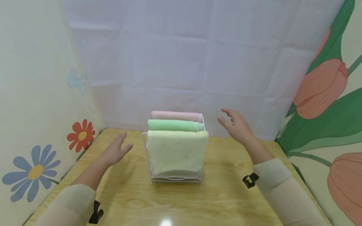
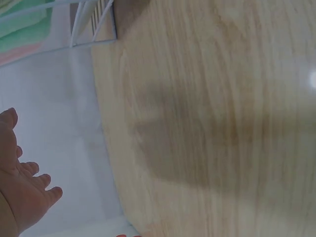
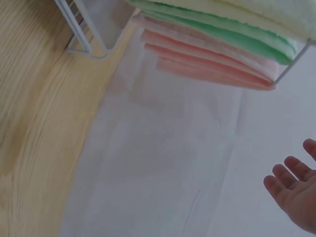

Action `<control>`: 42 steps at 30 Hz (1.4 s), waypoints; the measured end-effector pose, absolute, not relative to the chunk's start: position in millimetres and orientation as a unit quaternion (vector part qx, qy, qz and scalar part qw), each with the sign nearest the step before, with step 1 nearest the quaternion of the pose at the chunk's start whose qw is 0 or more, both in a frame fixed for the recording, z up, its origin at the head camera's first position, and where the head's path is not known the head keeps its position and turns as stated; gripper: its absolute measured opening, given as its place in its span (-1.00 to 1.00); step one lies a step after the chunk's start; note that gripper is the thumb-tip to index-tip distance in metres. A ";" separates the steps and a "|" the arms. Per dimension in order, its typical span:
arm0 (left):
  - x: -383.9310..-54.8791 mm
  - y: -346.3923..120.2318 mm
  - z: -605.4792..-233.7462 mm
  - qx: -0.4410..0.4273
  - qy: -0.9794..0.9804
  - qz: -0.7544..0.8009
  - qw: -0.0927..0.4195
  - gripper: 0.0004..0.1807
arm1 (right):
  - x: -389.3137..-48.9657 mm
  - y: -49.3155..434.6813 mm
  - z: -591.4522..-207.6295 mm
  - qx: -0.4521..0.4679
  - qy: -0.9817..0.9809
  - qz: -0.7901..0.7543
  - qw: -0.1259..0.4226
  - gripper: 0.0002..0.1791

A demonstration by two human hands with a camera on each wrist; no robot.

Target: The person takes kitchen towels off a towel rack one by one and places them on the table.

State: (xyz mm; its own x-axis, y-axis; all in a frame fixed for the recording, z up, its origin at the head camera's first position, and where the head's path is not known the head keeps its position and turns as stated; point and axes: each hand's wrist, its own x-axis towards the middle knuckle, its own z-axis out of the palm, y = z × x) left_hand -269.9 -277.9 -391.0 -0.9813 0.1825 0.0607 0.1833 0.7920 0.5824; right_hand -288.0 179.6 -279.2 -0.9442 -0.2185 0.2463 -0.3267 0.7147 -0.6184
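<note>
Fingers (image 3: 297, 168) apart from crosswise towels (image 1: 177, 152)

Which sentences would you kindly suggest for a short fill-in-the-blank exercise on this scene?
1. In the white wire rack, the front towel is pale ____.
2. The middle towel is light ____.
3. The red flower is on the person's ____ side.
4. The left hand and the right hand each hold ____.

Missing words: yellow; green; left; nothing.

A creased sheet (image 1: 172, 59) hangs behind the desk (image 1: 135, 201); the left wall (image 1: 36, 78) shows a blue flower (image 1: 35, 172) and a red flower (image 1: 82, 136), the right wall (image 1: 352, 40) tulips (image 1: 325, 89).
</note>
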 end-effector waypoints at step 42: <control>-199.6 -211.1 -494.1 -0.035 -0.828 -0.559 -0.027 -0.23 | -249.1 103.1 -277.4 0.334 -0.863 0.372 0.071 -0.42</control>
